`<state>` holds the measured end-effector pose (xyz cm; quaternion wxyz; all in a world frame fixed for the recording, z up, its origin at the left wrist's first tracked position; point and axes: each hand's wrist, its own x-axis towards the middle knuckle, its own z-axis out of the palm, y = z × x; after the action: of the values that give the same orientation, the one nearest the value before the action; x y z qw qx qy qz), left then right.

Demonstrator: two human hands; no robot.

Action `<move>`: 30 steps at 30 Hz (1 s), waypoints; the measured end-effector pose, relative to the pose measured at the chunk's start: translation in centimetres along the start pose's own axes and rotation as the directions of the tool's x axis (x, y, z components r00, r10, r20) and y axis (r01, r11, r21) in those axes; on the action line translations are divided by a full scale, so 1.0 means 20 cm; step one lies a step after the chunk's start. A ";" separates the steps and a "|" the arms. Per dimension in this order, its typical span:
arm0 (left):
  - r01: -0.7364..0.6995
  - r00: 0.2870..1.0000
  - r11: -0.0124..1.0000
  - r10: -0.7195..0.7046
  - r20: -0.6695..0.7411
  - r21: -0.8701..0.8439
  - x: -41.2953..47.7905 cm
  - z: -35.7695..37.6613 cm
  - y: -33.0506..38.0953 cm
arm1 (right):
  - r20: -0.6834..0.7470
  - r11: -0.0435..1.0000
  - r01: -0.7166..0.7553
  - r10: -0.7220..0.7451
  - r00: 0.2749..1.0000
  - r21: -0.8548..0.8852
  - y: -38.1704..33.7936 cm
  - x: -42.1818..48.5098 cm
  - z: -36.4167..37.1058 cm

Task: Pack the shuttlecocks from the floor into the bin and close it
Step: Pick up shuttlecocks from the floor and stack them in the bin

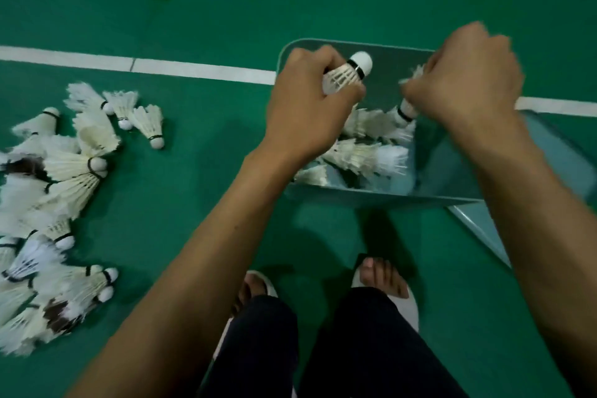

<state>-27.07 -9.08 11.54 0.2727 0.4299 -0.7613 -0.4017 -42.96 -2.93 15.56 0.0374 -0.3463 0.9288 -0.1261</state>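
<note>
Head view, looking down: both hands are over the open grey bin that stands on the green floor. The left hand is closed around a shuttlecock, feathers inside the fist and the white cork tip pointing up and away from the wrist. The right hand, slightly blurred, is curled around a second shuttlecock whose cork points down into the bin, with feather ends sticking out at the top of the fist. Below and between the two hands, several packed shuttlecocks lie on their sides inside the bin. Under the right forearm, the bin's lid lies tilted at the bin's side (whether it is hinged or loose cannot be told). Well off to the left of the left hand, a loose pile of shuttlecocks is spread on the floor, near a white court line. Beneath both forearms, the person's feet in white sandals stand just before the bin.
</note>
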 end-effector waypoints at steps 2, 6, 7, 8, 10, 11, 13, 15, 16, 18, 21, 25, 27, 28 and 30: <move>0.069 0.991 0.995 -0.077 0.111 0.075 0.05 0.12 -0.03 | 0.128 0.981 0.039 -0.014 0.992 -0.192 0.10 0.04 0.05; 0.219 0.942 0.958 -0.256 0.217 0.184 0.07 0.29 -0.11 | 0.240 0.915 0.141 -0.051 0.969 -0.377 0.23 0.05 0.22; 0.251 0.931 0.947 -0.293 0.218 0.202 0.06 0.30 -0.12 | 0.272 0.905 0.157 -0.048 0.961 -0.395 0.24 0.05 0.27; 0.282 0.920 0.935 -0.327 0.215 0.217 0.06 0.31 -0.14 | 0.303 0.900 0.163 -0.036 0.952 -0.404 0.25 0.05 0.32; 0.338 0.897 0.911 -0.388 0.214 0.237 0.06 0.30 -0.17 | 0.327 0.911 0.135 0.000 0.945 -0.390 0.29 0.05 0.40; 0.361 0.882 0.901 -0.414 0.227 0.240 0.06 0.30 -0.18 | 0.325 0.927 0.104 0.020 0.945 -0.359 0.31 0.07 0.42; 0.419 0.837 0.877 -0.474 0.274 0.237 0.07 0.29 -0.21 | 0.318 0.967 0.020 0.065 0.946 -0.256 0.35 0.10 0.44; 0.488 0.775 0.841 -0.540 0.328 0.233 0.08 0.28 -0.22 | 0.317 0.986 -0.079 0.124 0.940 -0.149 0.36 0.14 0.45; 0.505 0.751 0.830 -0.558 0.352 0.239 0.09 0.28 -0.23 | 0.317 0.986 -0.127 0.154 0.936 -0.105 0.35 0.15 0.45; 0.532 0.717 0.811 -0.585 0.379 0.244 0.11 0.29 -0.23 | 0.351 0.972 -0.233 0.223 0.909 -0.016 0.35 0.18 0.46; 0.577 0.668 0.784 -0.613 0.421 0.226 0.14 0.32 -0.23 | 0.456 0.885 -0.457 0.371 0.809 0.091 0.37 0.19 0.52; 0.607 0.644 0.767 -0.629 0.436 0.209 0.19 0.31 -0.22 | 0.677 0.626 -0.751 0.460 0.574 0.212 0.42 0.22 0.63; 0.622 0.630 0.757 -0.636 0.444 0.202 0.20 0.30 -0.21 | 0.712 0.568 -0.792 0.458 0.532 0.227 0.44 0.23 0.66; 0.627 0.625 0.753 -0.639 0.449 0.199 0.21 0.29 -0.21 | 0.715 0.562 -0.796 0.461 0.526 0.224 0.45 0.24 0.67; 0.638 0.621 0.743 -0.651 0.438 0.200 0.21 0.28 -0.21 | 0.713 0.572 -0.788 0.454 0.534 0.226 0.46 0.26 0.69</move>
<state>-31.55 -11.89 5.33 -0.0924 0.5632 -0.6039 -0.5564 -50.55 -2.54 -0.08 0.4572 0.0300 0.8563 -0.2386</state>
